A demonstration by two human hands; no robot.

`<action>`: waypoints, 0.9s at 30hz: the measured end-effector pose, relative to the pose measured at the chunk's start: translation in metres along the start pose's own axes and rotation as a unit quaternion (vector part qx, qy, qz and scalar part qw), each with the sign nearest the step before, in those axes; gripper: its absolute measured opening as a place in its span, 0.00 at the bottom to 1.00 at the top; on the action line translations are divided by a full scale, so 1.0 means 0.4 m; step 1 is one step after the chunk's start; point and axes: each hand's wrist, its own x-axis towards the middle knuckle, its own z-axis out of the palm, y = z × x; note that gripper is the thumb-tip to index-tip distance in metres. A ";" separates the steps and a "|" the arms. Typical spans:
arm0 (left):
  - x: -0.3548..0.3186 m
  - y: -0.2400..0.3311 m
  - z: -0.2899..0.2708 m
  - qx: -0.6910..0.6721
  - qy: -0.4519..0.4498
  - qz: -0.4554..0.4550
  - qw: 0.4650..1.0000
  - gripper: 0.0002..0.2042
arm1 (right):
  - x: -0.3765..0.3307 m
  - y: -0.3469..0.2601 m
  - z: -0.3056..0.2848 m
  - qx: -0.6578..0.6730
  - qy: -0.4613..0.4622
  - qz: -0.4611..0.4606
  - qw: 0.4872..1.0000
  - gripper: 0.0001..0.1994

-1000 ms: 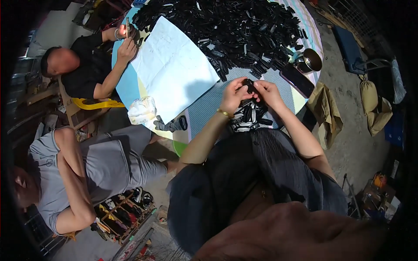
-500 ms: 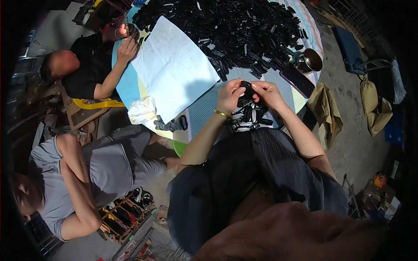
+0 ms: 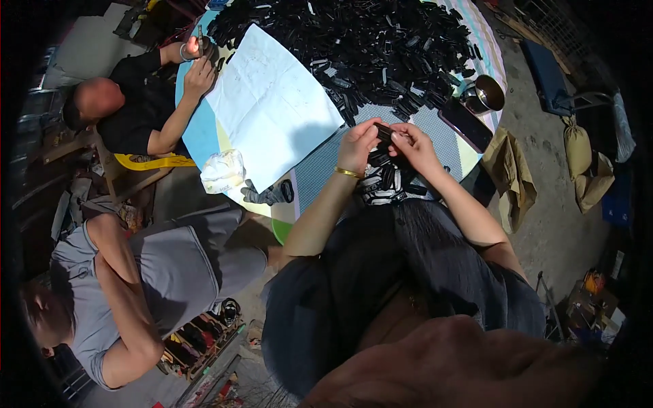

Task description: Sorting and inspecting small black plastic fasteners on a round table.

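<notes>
Left grip (image 3: 358,145) and right grip (image 3: 416,149), fingers barely parted, together pinch a small dark piece (image 3: 384,134) above the near part of the worktop (image 3: 313,183), its long axis slanting from upper left to lower right. Black-and-white pieces (image 3: 388,186) lie just below; a black heap (image 3: 381,47) spreads beyond.

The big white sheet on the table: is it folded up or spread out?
Spread out: the white sheet shows its broad, creased face across the table.
</notes>
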 end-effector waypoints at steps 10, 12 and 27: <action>0.001 -0.017 -0.026 -0.193 -0.191 0.027 0.962 0.15 | -0.039 -0.095 0.013 -0.225 -0.045 -0.103 0.968 0.16; 0.002 -0.017 -0.036 -0.175 -0.197 0.028 0.964 0.14 | -0.036 -0.109 0.012 -0.305 -0.044 -0.160 0.938 0.13; -0.004 -0.028 -0.044 -0.002 -0.036 -0.059 0.998 0.14 | 0.095 0.065 -0.135 -0.149 -0.112 0.143 0.972 0.11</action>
